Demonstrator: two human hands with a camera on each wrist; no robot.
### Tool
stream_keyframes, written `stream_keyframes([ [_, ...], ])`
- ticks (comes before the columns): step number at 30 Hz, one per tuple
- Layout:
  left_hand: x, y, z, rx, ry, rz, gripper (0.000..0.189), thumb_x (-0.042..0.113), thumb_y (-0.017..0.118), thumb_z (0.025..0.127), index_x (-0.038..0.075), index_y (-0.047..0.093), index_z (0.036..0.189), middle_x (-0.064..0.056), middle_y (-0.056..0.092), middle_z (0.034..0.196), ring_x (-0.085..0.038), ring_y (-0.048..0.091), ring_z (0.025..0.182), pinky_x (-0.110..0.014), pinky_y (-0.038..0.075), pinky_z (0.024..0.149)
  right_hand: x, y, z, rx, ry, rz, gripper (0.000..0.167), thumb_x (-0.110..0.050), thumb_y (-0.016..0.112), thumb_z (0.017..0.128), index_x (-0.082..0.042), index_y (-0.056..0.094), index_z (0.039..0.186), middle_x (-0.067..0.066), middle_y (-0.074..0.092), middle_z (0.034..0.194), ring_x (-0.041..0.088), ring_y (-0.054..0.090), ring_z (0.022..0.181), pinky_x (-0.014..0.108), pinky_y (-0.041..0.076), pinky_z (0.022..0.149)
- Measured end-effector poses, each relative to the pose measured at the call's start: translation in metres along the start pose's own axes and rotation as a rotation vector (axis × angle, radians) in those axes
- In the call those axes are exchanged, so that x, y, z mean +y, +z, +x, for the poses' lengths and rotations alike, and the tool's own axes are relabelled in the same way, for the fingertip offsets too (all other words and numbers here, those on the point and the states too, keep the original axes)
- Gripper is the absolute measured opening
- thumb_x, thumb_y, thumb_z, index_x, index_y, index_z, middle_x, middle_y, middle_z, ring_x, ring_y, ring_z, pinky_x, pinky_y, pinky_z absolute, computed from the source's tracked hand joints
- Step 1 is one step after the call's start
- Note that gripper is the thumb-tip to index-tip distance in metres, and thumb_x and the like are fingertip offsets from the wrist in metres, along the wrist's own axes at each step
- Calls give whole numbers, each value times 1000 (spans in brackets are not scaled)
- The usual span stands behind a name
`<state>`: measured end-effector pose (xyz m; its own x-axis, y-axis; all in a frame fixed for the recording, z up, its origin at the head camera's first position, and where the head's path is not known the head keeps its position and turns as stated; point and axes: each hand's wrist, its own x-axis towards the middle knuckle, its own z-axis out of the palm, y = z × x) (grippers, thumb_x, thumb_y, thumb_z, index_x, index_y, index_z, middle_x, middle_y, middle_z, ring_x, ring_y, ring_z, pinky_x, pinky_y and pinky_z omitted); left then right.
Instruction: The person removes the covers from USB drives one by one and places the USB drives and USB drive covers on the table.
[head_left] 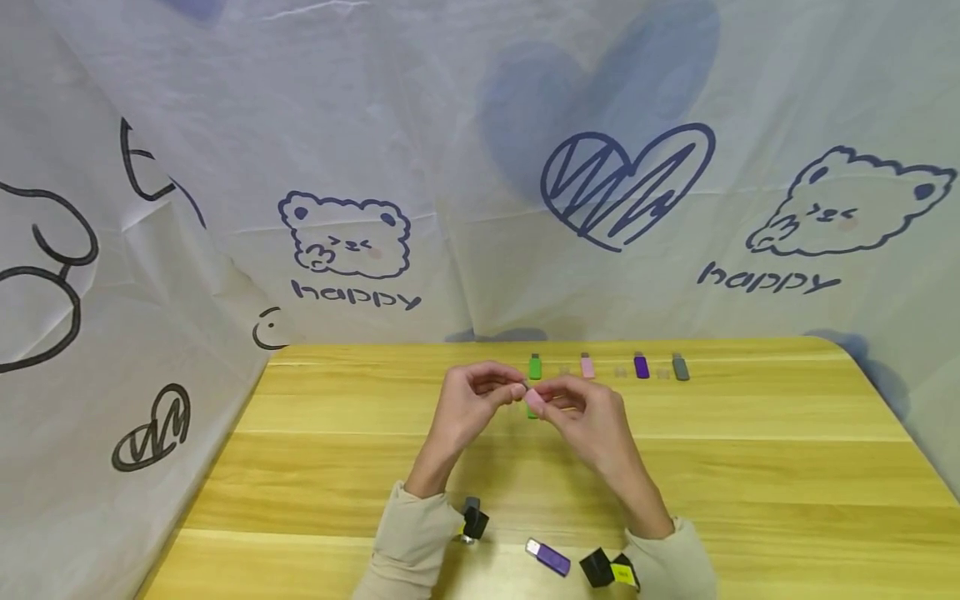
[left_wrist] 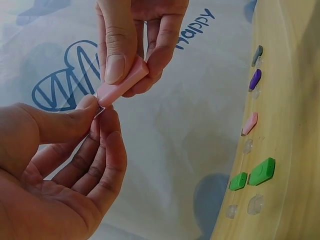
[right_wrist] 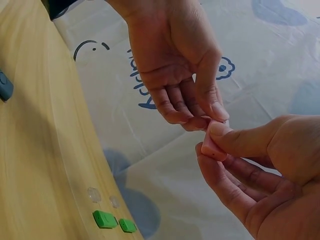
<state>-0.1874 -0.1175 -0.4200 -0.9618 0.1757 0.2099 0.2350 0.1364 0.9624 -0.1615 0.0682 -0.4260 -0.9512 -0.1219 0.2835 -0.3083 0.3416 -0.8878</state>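
Over the far part of the table both hands meet at a pink USB flash drive (left_wrist: 127, 82), seen in all three views. My right hand (head_left: 596, 417) pinches its pink body between thumb and fingers. At the drive's connector end, the thumb and index finger of my left hand (head_left: 467, 410) pinch the tip, where a thin metal edge shows. The left fingertips hide most of that end. In the right wrist view the rounded back end of the pink drive (right_wrist: 214, 148) faces the camera, between the right thumb and fingers.
Along the table's back edge lie green (head_left: 535, 367), pink (head_left: 587, 366), purple (head_left: 641, 366) and grey (head_left: 680, 367) drives, with small clear caps (left_wrist: 255, 204) beside them. Another green drive (left_wrist: 262, 171) is nearer. A purple drive (head_left: 550, 557) lies in front, between the forearms.
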Motion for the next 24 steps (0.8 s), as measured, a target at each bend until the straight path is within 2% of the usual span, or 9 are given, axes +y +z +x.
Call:
stream_keyframes([
  [3, 1, -8, 0, 41, -5, -11, 10, 0, 77, 91, -5, 76, 100, -16, 76, 94, -22, 73, 81, -27, 59, 74, 0, 0, 0, -4, 17, -23, 11, -9, 80, 90, -5, 77, 100, 7, 76, 95, 19, 75, 82, 29, 61, 75],
  [7, 5, -29, -1, 159, 3, -52, 9, -1, 76, 91, -5, 76, 99, -16, 76, 93, -22, 72, 77, -26, 59, 71, 1, -2, -2, -10, 72, -69, 11, -8, 82, 89, -7, 78, 99, 5, 76, 94, 20, 74, 83, 30, 61, 75],
  [9, 8, -38, -2, 179, 11, -70, 9, -2, 76, 91, -6, 76, 99, -18, 76, 93, -21, 71, 76, -27, 59, 71, 2, -4, -2, -12, 88, -76, 13, -6, 82, 88, -7, 78, 100, 4, 75, 94, 21, 74, 85, 30, 61, 75],
  [12, 7, -47, -1, 153, 20, -85, 12, -1, 74, 92, -8, 74, 102, -20, 75, 96, -18, 71, 76, -30, 60, 73, 2, -4, -1, -17, 70, -72, 19, -2, 81, 87, -5, 78, 105, 6, 74, 94, 23, 73, 86, 31, 61, 76],
  [17, 5, -49, -1, 119, 23, -73, 13, -2, 73, 93, -8, 72, 105, -19, 74, 98, -17, 72, 79, -33, 61, 75, 4, -8, -1, -16, 38, -102, 19, -6, 79, 91, -5, 78, 109, 7, 75, 98, 25, 73, 90, 35, 61, 81],
  [24, 4, -47, -1, 99, 20, -90, 12, -5, 72, 93, -7, 72, 104, -17, 74, 98, -19, 72, 82, -29, 60, 75, 15, -22, 2, 33, 93, -48, 17, -11, 75, 95, -2, 76, 110, 13, 73, 108, 29, 74, 97, 30, 60, 81],
])
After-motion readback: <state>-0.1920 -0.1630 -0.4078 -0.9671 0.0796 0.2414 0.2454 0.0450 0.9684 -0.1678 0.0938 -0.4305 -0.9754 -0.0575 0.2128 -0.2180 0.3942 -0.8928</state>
